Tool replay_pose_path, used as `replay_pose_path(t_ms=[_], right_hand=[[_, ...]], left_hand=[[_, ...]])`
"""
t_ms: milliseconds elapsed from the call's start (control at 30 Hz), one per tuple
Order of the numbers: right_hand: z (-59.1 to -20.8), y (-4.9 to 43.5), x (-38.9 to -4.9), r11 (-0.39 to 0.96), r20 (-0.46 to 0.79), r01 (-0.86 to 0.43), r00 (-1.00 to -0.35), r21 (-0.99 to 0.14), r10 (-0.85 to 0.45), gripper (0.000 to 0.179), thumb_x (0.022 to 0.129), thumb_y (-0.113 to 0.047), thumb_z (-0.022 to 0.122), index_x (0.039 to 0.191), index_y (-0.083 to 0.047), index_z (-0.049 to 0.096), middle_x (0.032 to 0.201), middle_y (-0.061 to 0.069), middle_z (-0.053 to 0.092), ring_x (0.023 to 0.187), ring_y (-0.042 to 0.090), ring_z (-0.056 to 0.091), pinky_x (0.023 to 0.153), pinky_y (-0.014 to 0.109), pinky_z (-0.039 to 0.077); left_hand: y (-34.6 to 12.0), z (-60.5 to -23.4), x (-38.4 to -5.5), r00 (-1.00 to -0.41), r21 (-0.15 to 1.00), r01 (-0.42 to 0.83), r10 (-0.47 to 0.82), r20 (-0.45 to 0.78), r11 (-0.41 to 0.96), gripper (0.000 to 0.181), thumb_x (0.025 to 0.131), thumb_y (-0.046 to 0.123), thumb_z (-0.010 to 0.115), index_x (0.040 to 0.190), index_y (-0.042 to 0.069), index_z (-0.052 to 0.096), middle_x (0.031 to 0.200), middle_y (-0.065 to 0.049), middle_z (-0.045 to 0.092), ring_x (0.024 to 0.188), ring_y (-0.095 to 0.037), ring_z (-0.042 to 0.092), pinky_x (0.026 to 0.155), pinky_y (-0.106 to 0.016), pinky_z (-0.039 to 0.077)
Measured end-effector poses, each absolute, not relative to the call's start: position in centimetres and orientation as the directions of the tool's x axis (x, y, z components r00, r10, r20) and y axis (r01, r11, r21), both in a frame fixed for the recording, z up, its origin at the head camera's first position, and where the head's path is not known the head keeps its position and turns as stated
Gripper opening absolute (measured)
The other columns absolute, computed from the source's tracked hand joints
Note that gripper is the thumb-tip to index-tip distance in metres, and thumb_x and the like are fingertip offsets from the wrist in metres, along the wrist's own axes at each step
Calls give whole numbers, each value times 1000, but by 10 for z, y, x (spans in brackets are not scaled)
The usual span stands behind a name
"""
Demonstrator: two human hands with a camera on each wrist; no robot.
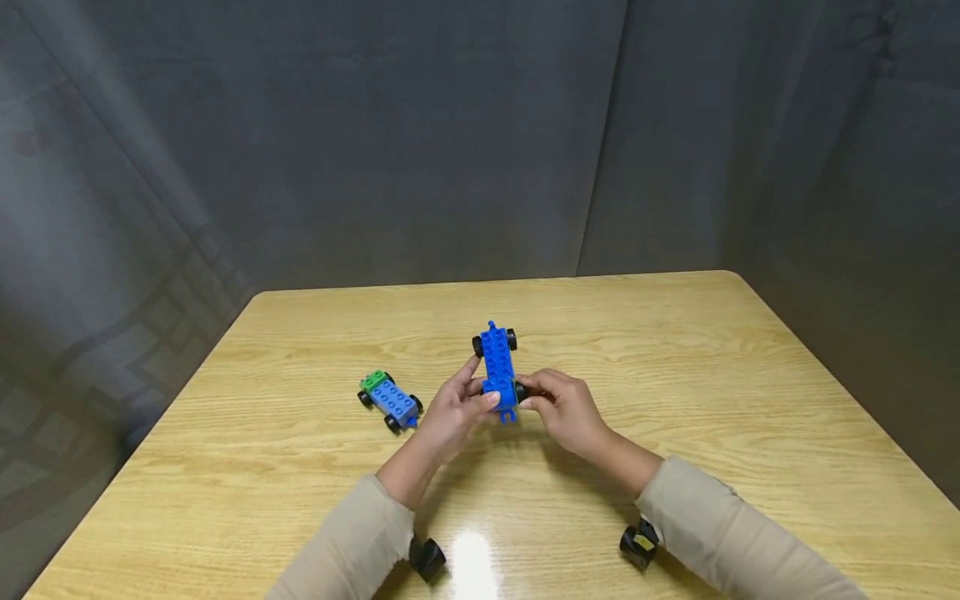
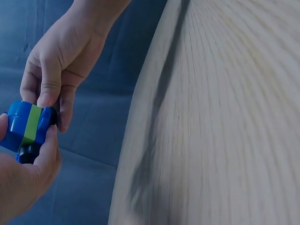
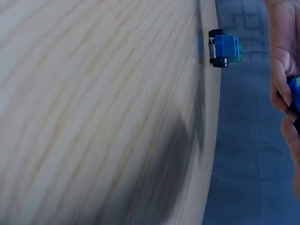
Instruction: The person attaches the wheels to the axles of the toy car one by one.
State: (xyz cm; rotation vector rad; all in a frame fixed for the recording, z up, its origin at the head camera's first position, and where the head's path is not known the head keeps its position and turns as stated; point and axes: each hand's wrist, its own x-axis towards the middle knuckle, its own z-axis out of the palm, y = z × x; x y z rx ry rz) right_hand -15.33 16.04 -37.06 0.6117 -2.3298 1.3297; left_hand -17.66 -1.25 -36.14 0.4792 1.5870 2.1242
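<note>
A blue toy car (image 1: 498, 354) made of building bricks is held up above the table, its studded top facing the head camera. My left hand (image 1: 453, 412) grips its near end from the left, thumb on the blue brick. From the right, my right hand (image 1: 566, 408) pinches the black wheel (image 1: 521, 392) at that end. A green layer (image 2: 32, 124) shows between blue parts in the left wrist view. To the left on the table stands a second toy car (image 1: 393, 400), blue with a green brick (image 1: 373, 381) at its far end and black wheels.
The wooden table (image 1: 637, 333) has rounded far corners, with a dark grey curtain (image 1: 420, 150) behind it. Black wrist devices (image 1: 639, 543) hang below both sleeves, close above the table's near part.
</note>
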Motion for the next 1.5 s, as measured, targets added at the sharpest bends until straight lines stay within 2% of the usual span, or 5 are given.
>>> replay_pose_path(t_ms=[367, 667, 833, 1200, 1500], right_hand=[[-369, 170, -151, 479, 345, -396, -918, -783, -196, 26, 75, 3, 61, 101, 5, 57, 91, 10, 58, 80, 20, 57, 69, 24, 47], [-370, 179, -150, 438, 275, -366, -926, -821, -258, 29, 75, -3, 64, 102, 1, 56, 89, 7, 60, 78, 16, 56, 70, 25, 47], [-371, 180, -149, 386, 269, -360, -925, -849, -269, 28, 74, -5, 65, 100, 1, 56, 88, 8, 60, 76, 16, 57, 68, 25, 48], [-369, 187, -156, 416, 241, -284, -958, -864, -153, 26, 76, -2, 63, 101, 2, 54, 91, 11, 58, 79, 18, 57, 69, 24, 47], [-362, 198, -157, 427, 201, -228, -974, -875, -108, 36, 79, -6, 61, 113, 2, 51, 98, 13, 57, 86, 22, 55, 73, 27, 46]], left_hand=[[-9, -362, -181, -816, 964, -138, 578, 20, -229, 68, 85, -5, 45, 137, 0, 2, 121, -29, 37, 89, -12, 53, 84, -37, 41], [-6, -366, -183, -819, 935, -237, 572, -46, -264, 70, 81, -2, 49, 138, 4, 9, 116, -20, 42, 87, -14, 53, 85, -36, 39], [-7, -369, -183, -826, 913, -273, 561, -60, -304, 68, 79, -2, 49, 137, 2, 13, 105, -12, 50, 81, -15, 56, 78, -34, 43], [-19, -371, -181, -799, 893, -306, 600, -52, -330, 53, 84, 1, 38, 133, -7, 19, 87, 0, 57, 69, -9, 55, 62, -25, 43], [-18, -373, -177, -737, 906, -321, 674, -56, -276, 54, 82, 6, 41, 131, -10, 23, 85, 2, 59, 70, -7, 56, 64, -22, 43]])
